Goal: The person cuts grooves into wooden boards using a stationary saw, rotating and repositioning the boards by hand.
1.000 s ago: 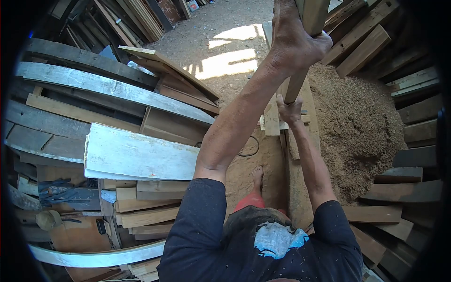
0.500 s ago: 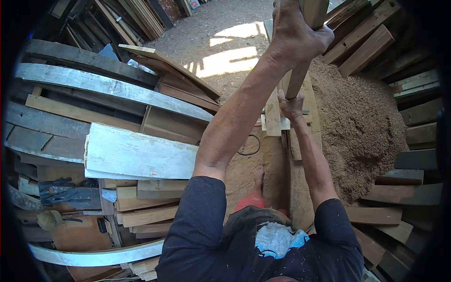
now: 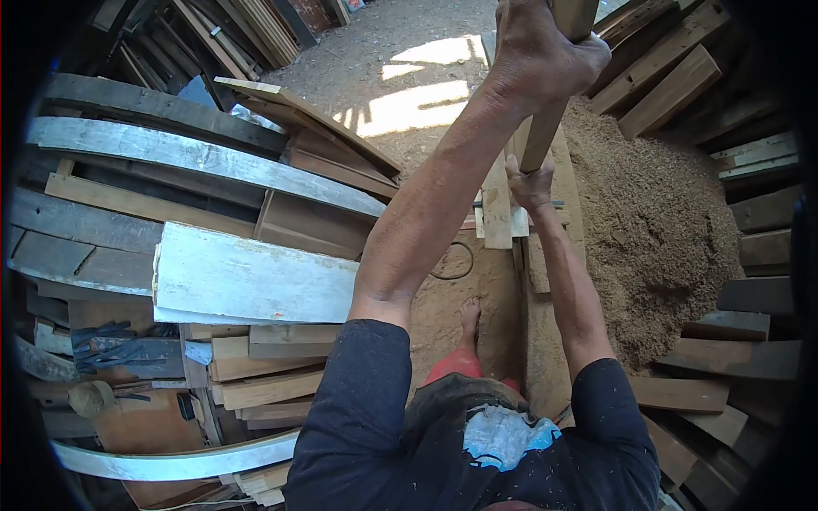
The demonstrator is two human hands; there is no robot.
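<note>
A long squared length of wood (image 3: 542,136) is held up in front of me, tilted, its upper end running out of the top of the view. My left hand (image 3: 550,55) is wrapped around its upper part, close to the camera. Lower down, my right hand (image 3: 530,185) grips the bottom end, fingers partly hidden behind the wood. Beneath that hand are a short pale board (image 3: 496,209) and a dusty wooden bench or plank (image 3: 545,341).
A big heap of sawdust (image 3: 656,230) lies on the right, with stacked timber (image 3: 673,81) beyond it. On the left, a white-painted board (image 3: 256,277) juts out over piled planks (image 3: 273,387). A black cable loop (image 3: 456,274) lies on the dusty floor near my foot (image 3: 470,315).
Both hands and the length of wood have shifted very slightly to the right in view. The grip of each hand is the same.
</note>
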